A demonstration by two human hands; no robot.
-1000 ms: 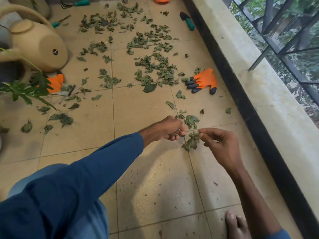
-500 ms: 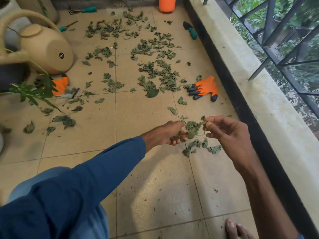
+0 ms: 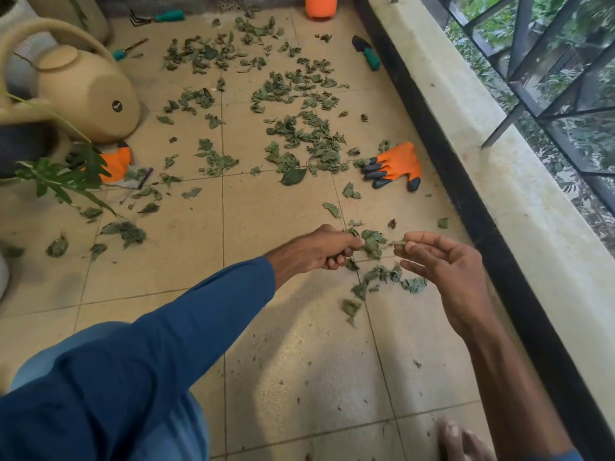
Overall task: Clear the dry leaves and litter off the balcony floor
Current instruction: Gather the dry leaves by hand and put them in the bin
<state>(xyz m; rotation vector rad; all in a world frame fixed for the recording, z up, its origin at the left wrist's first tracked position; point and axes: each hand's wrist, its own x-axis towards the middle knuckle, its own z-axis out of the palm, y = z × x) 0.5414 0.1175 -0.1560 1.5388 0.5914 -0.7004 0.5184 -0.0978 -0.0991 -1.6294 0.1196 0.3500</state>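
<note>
Dry leaves (image 3: 319, 151) lie scattered on the floor (image 3: 299, 344), upper centre of frame. Left hand (image 3: 316, 249): grip clamped on a leaf bunch (image 3: 350, 264). Right hand (image 3: 446, 271): grip pinching a leaf fragment (image 3: 399, 242).

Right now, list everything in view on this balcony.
dry leaves: many, green, scattered over the floor tiles
watering can: one, beige, far left
gloves: two, orange and black, by the ledge and by the watering can
teal-handled tools: three, far end and by the ledge
orange container: one, far end
plant: one, green, left edge
railing: one, dark, right
left grip: one, blue-sleeved, holds dry leaves, centre
right grip: one, bare, pinches a leaf, centre-right
foot: one, bare, bottom right
</note>
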